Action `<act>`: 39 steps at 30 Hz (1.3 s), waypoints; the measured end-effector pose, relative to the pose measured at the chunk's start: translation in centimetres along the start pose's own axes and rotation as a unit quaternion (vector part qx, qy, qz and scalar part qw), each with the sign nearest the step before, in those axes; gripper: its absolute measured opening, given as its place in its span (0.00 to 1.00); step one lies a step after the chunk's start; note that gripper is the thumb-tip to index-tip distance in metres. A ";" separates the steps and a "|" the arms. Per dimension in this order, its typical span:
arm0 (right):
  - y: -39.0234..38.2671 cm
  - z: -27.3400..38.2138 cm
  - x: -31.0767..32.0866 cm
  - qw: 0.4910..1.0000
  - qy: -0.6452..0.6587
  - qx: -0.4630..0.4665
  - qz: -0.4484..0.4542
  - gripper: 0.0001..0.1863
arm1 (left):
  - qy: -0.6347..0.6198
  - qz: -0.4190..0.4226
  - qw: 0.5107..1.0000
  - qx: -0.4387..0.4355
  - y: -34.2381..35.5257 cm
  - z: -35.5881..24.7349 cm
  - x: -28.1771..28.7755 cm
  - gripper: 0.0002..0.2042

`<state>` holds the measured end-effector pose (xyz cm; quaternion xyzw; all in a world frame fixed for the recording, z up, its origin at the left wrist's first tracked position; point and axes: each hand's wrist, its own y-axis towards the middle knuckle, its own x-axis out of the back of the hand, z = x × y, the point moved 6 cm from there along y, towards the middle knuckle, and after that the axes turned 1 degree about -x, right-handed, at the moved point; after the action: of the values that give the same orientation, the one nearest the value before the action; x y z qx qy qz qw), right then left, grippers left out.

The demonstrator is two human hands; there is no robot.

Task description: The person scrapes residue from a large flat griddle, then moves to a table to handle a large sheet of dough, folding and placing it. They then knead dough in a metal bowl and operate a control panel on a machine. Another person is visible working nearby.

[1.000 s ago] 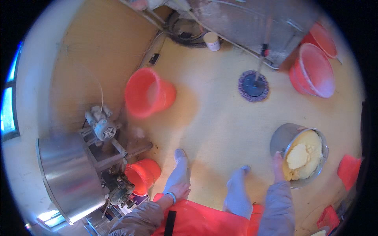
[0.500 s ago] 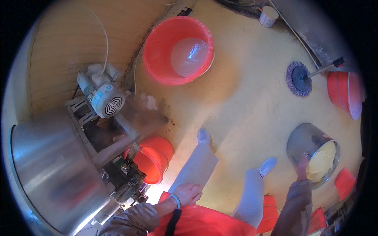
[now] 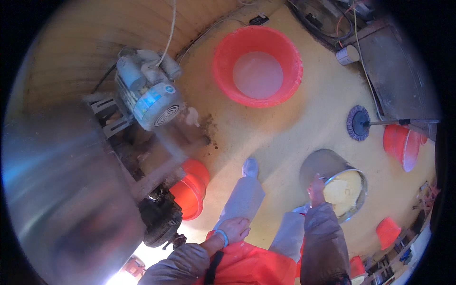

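My right hand (image 3: 316, 191) is closed on the near-left rim of a metal pot (image 3: 317, 167), possibly on a handle there; the exact grip is too small to make out. The pot tilts towards the right, and a pale yellow mass (image 3: 343, 191) shows inside its mouth. My left hand (image 3: 235, 230), with a light blue band at its wrist, rests on my left leg by the red apron (image 3: 251, 266). Its fingers lie loosely bent over the leg, with nothing visible in them.
A large red tub (image 3: 223, 66) holding whitish liquid stands ahead. At left are a motor (image 3: 149, 102) on a metal frame, a big steel drum (image 3: 71, 190) and red buckets (image 3: 187, 197). A round mop (image 3: 358, 123) and another red bucket (image 3: 400, 145) are at right.
The pot, with my right hand on it, has come left, closer to my right shoe, which is now mostly covered. My view has shifted; my left hand stays on the leg.
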<state>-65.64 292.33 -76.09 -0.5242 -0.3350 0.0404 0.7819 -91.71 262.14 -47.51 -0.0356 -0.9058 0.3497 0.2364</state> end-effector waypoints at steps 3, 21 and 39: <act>-3.1 1.5 -5.5 0.987 -0.151 0.015 -0.054 0.27 | -0.026 -0.034 0.999 0.022 -1.0 0.7 0.4 0.17; -26.1 11.2 -12.4 0.855 -0.151 0.342 0.361 0.17 | -0.283 -0.116 0.941 0.143 -1.4 0.1 -10.0 0.12; -1.5 5.1 11.4 0.970 0.206 0.071 0.111 0.22 | -0.581 -0.291 0.710 0.273 19.3 9.0 -2.2 0.20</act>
<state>-60.15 300.36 -68.16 -0.4988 -0.1025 0.0420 0.8596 -95.80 270.66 -66.75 0.5057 -0.6951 0.4471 -0.2473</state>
